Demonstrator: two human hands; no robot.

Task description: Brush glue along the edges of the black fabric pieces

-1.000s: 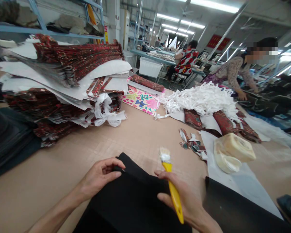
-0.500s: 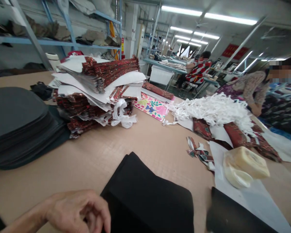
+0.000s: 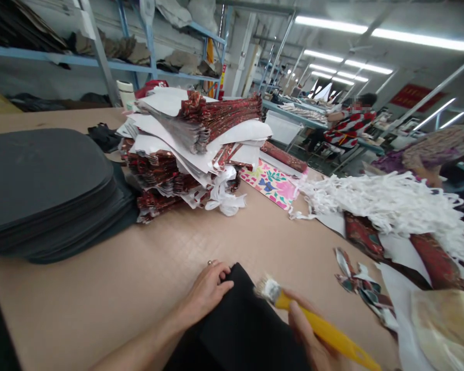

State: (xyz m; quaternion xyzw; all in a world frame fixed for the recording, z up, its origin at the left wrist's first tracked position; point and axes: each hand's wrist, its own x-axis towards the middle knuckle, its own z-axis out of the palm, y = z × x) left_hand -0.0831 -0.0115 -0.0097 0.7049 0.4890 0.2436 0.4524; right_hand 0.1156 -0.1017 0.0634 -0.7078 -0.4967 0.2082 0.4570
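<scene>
- Left hand (image 3: 209, 288) pins the black fabric (image 3: 243, 330) by its far corner, fingers flat.
- Right hand (image 3: 309, 340) is clenched around the yellow brush (image 3: 317, 324), its bristles over the fabric.
- The fabric looks soft, light and floppy; best held at its edges.

right hand (image 3: 307, 335) back in view with yellow brush (image 3: 317, 324); left hand (image 3: 206, 291) returned onto black piece (image 3: 243, 330) edge.

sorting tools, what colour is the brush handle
Yellow; the brush handle shows in the head view, held in the right hand.
</scene>
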